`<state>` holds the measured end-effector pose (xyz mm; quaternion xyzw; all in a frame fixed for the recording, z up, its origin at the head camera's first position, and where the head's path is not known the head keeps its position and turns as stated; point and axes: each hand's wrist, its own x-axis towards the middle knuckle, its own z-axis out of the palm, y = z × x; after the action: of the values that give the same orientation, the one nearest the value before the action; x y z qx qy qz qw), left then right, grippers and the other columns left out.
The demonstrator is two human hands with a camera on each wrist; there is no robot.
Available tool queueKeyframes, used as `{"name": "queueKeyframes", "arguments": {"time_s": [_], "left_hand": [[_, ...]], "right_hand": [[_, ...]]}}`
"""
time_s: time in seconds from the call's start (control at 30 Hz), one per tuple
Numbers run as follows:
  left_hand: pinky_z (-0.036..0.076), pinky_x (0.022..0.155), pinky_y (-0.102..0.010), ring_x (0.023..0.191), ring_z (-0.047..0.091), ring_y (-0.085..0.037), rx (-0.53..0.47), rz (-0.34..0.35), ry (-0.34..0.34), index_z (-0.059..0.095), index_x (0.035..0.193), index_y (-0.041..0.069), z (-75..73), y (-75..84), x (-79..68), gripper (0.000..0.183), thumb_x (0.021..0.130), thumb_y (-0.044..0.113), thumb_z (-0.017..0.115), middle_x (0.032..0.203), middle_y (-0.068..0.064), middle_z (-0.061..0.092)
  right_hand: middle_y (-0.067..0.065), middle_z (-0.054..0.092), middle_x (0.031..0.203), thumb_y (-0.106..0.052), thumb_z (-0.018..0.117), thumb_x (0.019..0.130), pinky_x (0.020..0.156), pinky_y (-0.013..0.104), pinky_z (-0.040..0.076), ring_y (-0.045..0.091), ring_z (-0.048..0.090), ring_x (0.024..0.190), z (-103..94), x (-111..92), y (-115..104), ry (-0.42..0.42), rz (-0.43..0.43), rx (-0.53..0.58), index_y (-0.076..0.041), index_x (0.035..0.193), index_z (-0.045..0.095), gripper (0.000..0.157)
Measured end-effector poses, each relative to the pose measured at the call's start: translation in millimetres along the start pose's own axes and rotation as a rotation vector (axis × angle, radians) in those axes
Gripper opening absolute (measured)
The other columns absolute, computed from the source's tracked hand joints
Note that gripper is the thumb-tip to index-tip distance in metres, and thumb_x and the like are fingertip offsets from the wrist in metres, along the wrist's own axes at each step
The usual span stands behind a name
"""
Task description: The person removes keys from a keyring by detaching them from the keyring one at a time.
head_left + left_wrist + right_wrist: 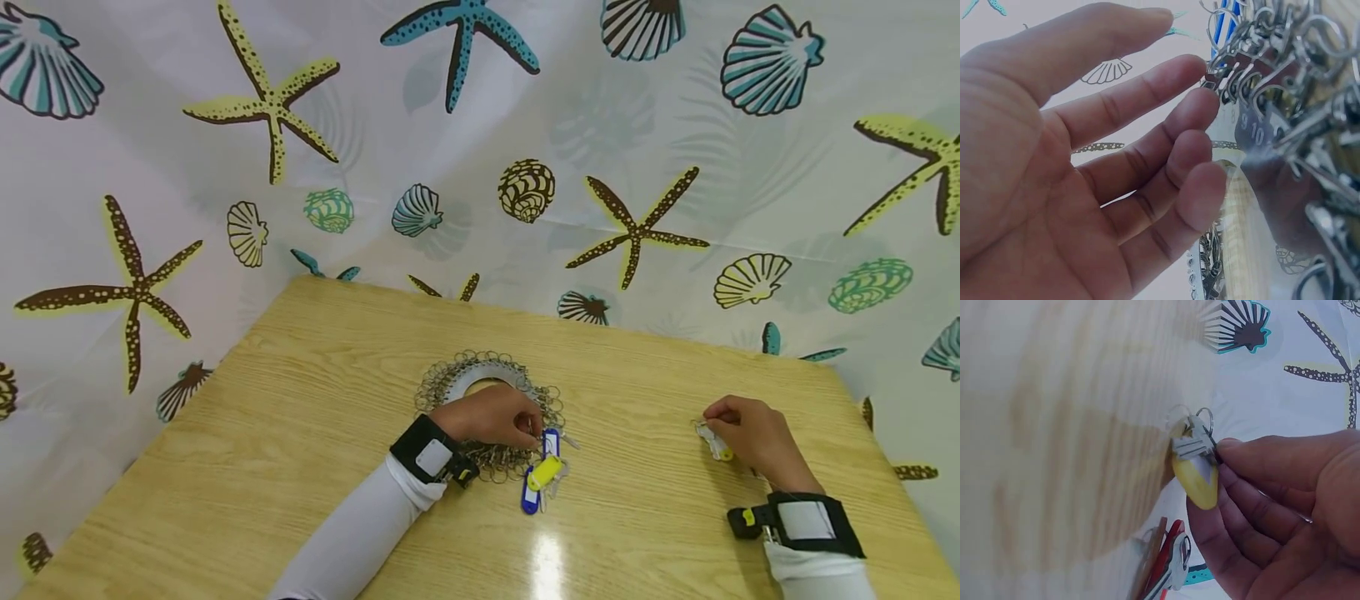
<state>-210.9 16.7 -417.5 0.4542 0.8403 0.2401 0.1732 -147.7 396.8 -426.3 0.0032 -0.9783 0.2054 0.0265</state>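
Observation:
My left hand (pixel 491 415) is over a grey numbered ring plate (pixel 456 385) edged with metal clips and wire loops. Its thumb stands apart from the loosely bent fingers in the left wrist view, and the fingertips are close to the clips (pixel 1329 125). Beside that hand lie keys with two blue tags (pixel 530 493) and a yellow tag (pixel 544 472). Over on the right, my right hand (pixel 763 442) pinches a key (pixel 1192 447) with a yellow tag (pixel 1196 484) and split ring between thumb and fingers, just above the table.
In the right wrist view a red key tag (pixel 1165 557) with a key lies near the right hand, mostly hidden in the head view. The wooden table (pixel 337 350) meets a white curtain (pixel 450 150) printed with starfish and shells at the back and sides.

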Motion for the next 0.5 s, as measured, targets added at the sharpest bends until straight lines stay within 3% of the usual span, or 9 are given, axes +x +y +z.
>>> {"name": "queueKeyframes", "arguments": {"time_s": [0.5], "left_hand": [[0.049,0.068,-0.021,0.075,0.060,-0.005,-0.012,0.026,0.016,0.073,0.104,0.012,-0.3,-0.9,0.2,0.017,0.093,0.021,0.065,0.089,0.004,0.068]], "right_hand": [[0.020,0.069,0.086,0.000,0.065,0.085,0.062,0.043,0.049,0.028,0.061,0.072,1.5,-3.1,-10.8,0.019,0.022,-0.026,0.006,0.092,0.070,0.010]]}}
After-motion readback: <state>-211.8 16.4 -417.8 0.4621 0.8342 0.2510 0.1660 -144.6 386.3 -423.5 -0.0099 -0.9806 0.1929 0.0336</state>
